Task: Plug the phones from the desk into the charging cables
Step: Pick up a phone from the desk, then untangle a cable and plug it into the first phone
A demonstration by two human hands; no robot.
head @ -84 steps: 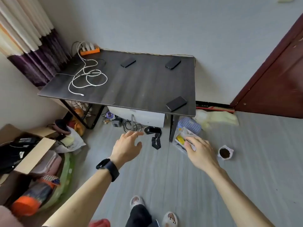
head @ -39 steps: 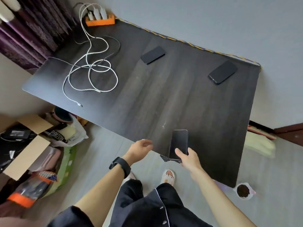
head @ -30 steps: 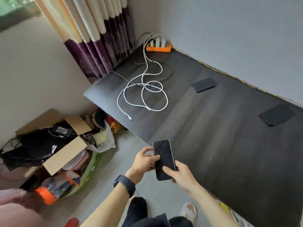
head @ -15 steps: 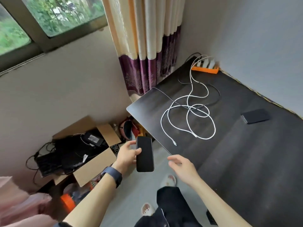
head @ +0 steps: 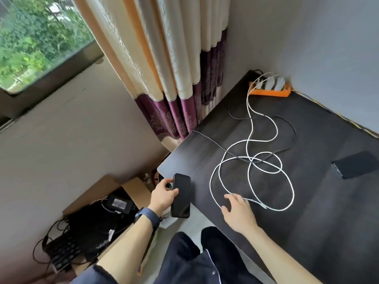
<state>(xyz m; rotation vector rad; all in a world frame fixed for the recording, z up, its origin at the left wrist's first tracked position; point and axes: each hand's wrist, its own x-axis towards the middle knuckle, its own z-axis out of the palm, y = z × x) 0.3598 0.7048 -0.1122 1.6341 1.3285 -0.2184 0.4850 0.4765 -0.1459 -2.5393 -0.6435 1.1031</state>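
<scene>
- Head view, nearest the camera: dark trousers [head: 184, 261] and two bare forearms reaching forward; a dark watch [head: 148, 217] on the left wrist.
- Left hand [head: 164, 196] closed round a black phone [head: 181, 195], gripped by its long left edge. Screen faces up, dark and glossy, corners rounded. The upper part lies over the bench [head: 307, 212] corner, the lower end overhangs the floor. Whether it rests on the surface or is held just above it cannot be told.
- Right hand [head: 238, 212] palm down on the bench, fingers spread loosely over the near loop of the white charging cable [head: 249, 177]. Fingertips are at the cable; no firm grip shows. A small connector [head: 264, 206] lies just right of the fingers.
- White cable runs in several overlapping loops across the dark wood-grain top, then back to the far corner. A thin black cable [head: 291, 140] crosses it; its far end is lost against the dark top.
- Second phone [head: 354, 167], dark, flat on the bench well right of the loops, near the frame edge.
- Far corner: orange power strip [head: 270, 91] with white chargers, blurred, count unclear.
- Left, below the bench: open cardboard box [head: 106, 193] of black gear and wires, contents hard to make out.
- Behind: cream-and-purple curtain [head: 174, 78], window [head: 41, 37] with greenery, blurred.
</scene>
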